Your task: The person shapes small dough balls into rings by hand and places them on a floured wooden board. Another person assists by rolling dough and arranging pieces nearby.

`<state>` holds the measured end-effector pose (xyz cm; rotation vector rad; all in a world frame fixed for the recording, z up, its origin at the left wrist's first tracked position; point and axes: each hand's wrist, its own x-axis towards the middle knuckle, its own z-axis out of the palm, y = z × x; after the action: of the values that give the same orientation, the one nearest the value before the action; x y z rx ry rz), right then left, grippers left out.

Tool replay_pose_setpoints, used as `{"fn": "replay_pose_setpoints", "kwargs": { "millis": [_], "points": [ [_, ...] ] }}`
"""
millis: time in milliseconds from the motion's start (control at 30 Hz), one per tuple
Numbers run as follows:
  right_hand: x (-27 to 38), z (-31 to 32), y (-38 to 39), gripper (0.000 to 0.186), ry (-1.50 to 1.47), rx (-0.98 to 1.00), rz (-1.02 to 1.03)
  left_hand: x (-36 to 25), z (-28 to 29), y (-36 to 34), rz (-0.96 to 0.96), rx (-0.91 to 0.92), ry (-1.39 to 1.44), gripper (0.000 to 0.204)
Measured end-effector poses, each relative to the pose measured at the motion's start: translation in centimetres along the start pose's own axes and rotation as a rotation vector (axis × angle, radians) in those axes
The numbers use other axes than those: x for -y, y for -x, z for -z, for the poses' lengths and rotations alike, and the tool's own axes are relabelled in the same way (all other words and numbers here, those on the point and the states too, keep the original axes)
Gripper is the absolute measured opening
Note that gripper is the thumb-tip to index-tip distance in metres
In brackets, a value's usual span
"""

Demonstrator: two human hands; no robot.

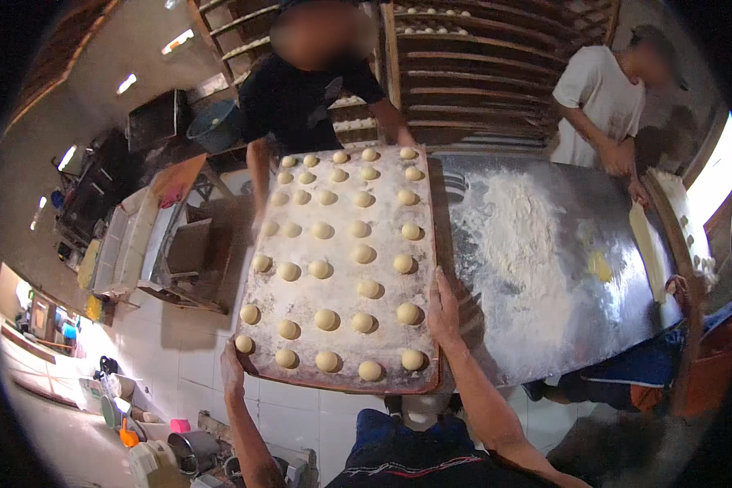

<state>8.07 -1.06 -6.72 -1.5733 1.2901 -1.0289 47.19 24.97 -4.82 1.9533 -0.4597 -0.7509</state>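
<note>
A wide flour-dusted board [301,297] spans the space between me and a person in a dark shirt. Rows of small round dough balls [326,319] rest on it, spaced apart. My left hand [233,370] grips the near left corner, its fingers mostly hidden by the rim. On the right edge, my right hand [442,309] is closed around the side, with its fingertips partly out of sight underneath. The person's arms [260,175] reach down both sides of the board's far end.
Right of the board stands a metal table [496,358] spread with flour [520,220]. Beyond it, a person in a white shirt [598,89] handles a long dough strip [644,244]. Wooden racks [480,69] line the back. Pots [193,451] and containers sit on the floor at lower left.
</note>
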Motion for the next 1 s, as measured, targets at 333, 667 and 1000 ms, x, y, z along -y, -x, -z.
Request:
{"fn": "replay_pose_setpoints", "kwargs": {
  "millis": [333,667,1000],
  "points": [
    [0.7,1.6,-1.2,0.046,-0.045,0.076,0.041,0.4,0.2,1.0,-0.088,0.183,0.301,0.057],
    [0.0,14.8,23.0,0.038,-0.437,-0.453,-0.124,10.3,4.3,9.4,-0.028,-0.177,0.608,0.073],
    [-5.7,21.1,41.1,0.039,-0.371,-0.666,-0.419,19.2,5.2,19.4,0.224,-0.365,0.755,0.067]
  ]
}}
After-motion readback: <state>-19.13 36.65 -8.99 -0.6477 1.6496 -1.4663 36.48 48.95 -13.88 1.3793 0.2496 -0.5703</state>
